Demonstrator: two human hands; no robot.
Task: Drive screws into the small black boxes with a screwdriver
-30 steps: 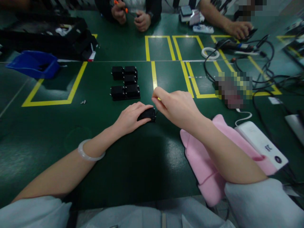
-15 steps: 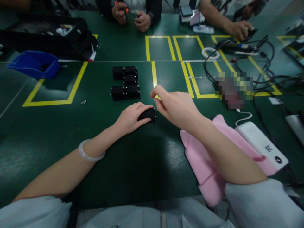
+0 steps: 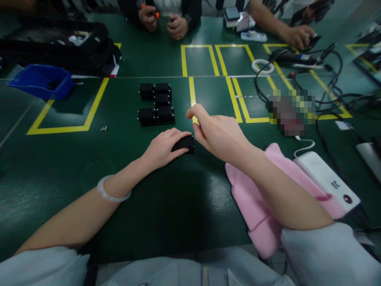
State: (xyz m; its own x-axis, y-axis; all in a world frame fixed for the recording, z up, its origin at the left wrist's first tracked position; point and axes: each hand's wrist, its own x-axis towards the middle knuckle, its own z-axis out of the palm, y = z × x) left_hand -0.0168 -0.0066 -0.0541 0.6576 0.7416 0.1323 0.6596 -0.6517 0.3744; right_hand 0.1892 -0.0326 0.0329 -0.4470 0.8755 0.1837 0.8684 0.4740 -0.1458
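Observation:
My left hand [image 3: 162, 149] is closed around a small black block [image 3: 184, 143] on the green table, thumb on the near side and fingers over the far side. Small shiny metal bits show at the block's right end. Just right of that end is my right hand [image 3: 222, 133], its fingers curled in and the index bent toward the thumb. Whatever it may hold is hidden or too small to name. Beyond my left hand, several similar black blocks [image 3: 156, 103] stand grouped together, with shiny metal bits at their ends. Tiny metal pieces [image 3: 104, 128], perhaps screws, lie to their left.
A blue scoop-shaped bin [image 3: 41, 81] and a long black tray [image 3: 98, 49] stand at left. Pink cloth [image 3: 253, 206], a white power bank [image 3: 327, 180] and black cables [image 3: 339, 79] lie at right. Across the table are a person's hands [image 3: 177, 27] and another person's hand [image 3: 300, 36].
The whole view has shifted very slightly. Both my hands and the black block stay in nearly the same place.

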